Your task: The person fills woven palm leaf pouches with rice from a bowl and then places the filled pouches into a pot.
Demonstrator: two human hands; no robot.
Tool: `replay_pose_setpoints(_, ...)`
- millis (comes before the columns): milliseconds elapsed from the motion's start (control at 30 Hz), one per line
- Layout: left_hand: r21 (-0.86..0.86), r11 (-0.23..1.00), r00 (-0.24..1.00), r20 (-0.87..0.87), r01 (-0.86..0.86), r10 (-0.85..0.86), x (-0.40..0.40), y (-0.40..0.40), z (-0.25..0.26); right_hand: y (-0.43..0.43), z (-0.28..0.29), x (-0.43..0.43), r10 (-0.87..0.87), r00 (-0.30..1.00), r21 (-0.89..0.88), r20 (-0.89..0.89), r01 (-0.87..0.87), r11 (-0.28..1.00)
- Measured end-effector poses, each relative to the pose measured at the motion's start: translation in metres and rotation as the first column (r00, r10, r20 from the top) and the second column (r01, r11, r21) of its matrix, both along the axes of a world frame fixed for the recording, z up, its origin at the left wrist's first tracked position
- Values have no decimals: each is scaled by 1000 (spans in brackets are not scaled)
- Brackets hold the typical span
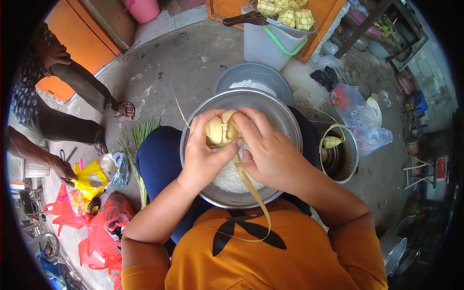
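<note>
Between both hands, over a steel basin (241,95) on my lap, is a woven palm-leaf ketupat casing (217,131). My left hand (204,156) grips its left side, the thumb lying across its lower edge. On the right, my right hand (266,145) has its fingertips at the casing's top and right side. A long leaf strip (250,183) trails from the casing past the basin's near rim and curls over my shirt. White rice grains (232,177) lie in the basin under my hands. A thin leaf end (178,103) sticks out to the left.
Beyond the basin, a grey tub (232,74) holds more white grains. Several woven casings (286,14) fill a pan on a plastic container (259,47). At right, a pot (339,177) holds one casing (331,142). At left, another person's hand (63,170) holds a yellow package (92,181) above red bags (99,239).
</note>
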State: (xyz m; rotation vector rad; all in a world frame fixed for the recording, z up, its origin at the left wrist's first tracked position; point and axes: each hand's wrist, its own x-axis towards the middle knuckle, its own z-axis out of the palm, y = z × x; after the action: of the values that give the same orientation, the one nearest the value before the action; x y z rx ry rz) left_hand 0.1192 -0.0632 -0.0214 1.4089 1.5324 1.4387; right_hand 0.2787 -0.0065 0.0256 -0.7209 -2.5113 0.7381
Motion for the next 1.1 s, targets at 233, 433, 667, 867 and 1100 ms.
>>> replay_pose_setpoints(233, -95, 987, 990, 79, 127, -119, -11, -1, 10, 19, 4, -2, 139, 987, 248, -75, -117, 962)
replay_pose_setpoints(433, -165, 969, 982, 76, 183, -172, -17, -1, 11, 19, -9, 5, 193, 969, 23, -158, -192, 981)
replay_pose_setpoints(667, 5, 988, 965, 214, 155, -153, -10, -5, 1, 5, -10, -6, 48, 989, 20, -138, -46, 999)
replay_pose_setpoints(867, -75, 997, 952, 305, 10, 13, -3, -6, 1, -3, -10, -6, 84, 994, -80, -71, -89, 993)
replay_pose_setpoints(1100, -79, 997, 934, 357, 15, 14, -11, -8, -14, 7, 10, 18, 80, 993, -275, -91, -103, 956)
